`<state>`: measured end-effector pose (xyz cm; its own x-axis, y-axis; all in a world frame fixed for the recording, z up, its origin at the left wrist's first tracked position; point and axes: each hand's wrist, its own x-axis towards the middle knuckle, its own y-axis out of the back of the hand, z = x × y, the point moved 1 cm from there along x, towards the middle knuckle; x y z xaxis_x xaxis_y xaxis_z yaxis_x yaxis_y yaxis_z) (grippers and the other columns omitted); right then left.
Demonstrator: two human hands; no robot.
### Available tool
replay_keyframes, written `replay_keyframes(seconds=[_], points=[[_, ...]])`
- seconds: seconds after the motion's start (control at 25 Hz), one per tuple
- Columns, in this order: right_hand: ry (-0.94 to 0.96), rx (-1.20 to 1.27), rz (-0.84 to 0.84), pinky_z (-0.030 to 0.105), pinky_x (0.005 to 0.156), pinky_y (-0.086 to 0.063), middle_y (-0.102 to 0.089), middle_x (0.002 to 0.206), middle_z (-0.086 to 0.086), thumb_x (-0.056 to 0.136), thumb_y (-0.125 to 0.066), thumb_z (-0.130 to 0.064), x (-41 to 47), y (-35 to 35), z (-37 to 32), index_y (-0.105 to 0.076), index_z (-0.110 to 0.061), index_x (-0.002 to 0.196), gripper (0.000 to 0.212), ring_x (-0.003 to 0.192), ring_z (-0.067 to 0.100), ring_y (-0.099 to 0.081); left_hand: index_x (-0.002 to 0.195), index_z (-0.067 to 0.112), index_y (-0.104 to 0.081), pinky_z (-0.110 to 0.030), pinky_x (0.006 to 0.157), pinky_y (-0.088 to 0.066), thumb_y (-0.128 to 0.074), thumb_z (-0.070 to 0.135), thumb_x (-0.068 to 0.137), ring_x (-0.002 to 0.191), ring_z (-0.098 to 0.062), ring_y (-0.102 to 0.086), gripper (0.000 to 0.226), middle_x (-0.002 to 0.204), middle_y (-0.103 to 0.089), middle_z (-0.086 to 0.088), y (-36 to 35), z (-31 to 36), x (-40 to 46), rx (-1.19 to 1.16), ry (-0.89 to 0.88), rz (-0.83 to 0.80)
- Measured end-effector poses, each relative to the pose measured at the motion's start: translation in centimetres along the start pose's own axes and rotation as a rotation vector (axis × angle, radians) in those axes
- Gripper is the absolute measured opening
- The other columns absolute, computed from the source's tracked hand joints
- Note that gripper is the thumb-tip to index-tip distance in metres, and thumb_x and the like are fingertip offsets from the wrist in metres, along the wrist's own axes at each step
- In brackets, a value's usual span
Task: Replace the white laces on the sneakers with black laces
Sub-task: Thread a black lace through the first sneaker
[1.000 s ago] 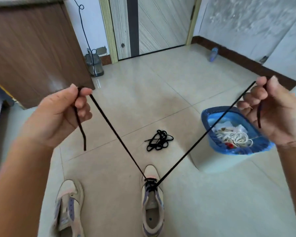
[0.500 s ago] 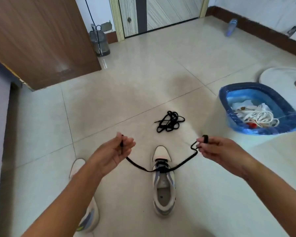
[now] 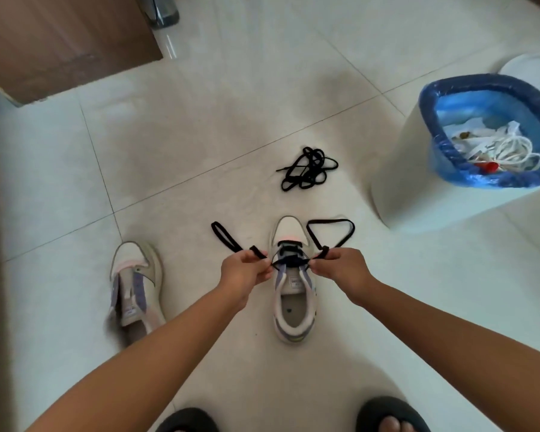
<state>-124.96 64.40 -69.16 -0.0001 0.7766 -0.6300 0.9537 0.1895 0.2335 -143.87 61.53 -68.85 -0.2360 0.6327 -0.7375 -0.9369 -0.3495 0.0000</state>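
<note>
Two grips on black lace [image 3: 289, 260]

Both hands [image 3: 293, 271] dropped to sneaker [image 3: 293, 282], lace [image 3: 290, 261] now slack.

Black lace [image 3: 289, 261] across upright sneaker [image 3: 293, 294]; spare black lace [image 3: 307, 169] bundled beyond.

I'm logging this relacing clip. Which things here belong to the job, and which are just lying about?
Job: right sneaker; black lace held by left hand and right hand; left sneaker; spare lace; white laces in the bin.

Lying about: cabinet; grey container.
</note>
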Motion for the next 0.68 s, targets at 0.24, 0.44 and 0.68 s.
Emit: replay_keyframes(seconds=[0.24,0.44,0.68], points=[[0.016,-0.016,-0.008,0.032,0.084,-0.054,-0.07,0.076,0.004,0.076,-0.073,-0.004,-0.3,0.1,0.0,-0.07,-0.014,0.073,0.011,0.078,0.018,-0.066,0.086,0.005,-0.06,-0.024,0.068,-0.057,-0.06,-0.006,0.087,0.071,-0.02,-0.063,0.011,0.08,-0.061,-0.009,-0.4,0.4,0.0,0.103,-0.071,-0.054],[0.039,-0.094,0.009,0.038,0.082,-0.054,-0.071,0.085,0.017,0.076,-0.074,-0.008,-0.3,-0.6,0.4,-0.071,0.001,0.084,0.013,0.077,0.019,-0.064,0.081,0.009,-0.061,-0.025,0.074,-0.057,-0.063,-0.008,0.083,0.077,-0.021,-0.063,0.017,0.078,-0.063,-0.009,0.1,-0.1,0.1,0.266,-0.204,-0.052],[0.074,-0.203,0.017,0.037,0.072,-0.05,-0.068,0.088,0.022,0.077,-0.074,-0.016,0.0,-0.8,0.9,-0.068,0.005,0.088,0.025,0.071,0.018,-0.055,0.079,0.014,-0.065,-0.029,0.081,-0.053,-0.068,-0.004,0.079,0.076,-0.016,-0.062,0.018,0.076,-0.065,-0.004,0.7,0.1,0.1,0.405,-0.286,-0.102]])
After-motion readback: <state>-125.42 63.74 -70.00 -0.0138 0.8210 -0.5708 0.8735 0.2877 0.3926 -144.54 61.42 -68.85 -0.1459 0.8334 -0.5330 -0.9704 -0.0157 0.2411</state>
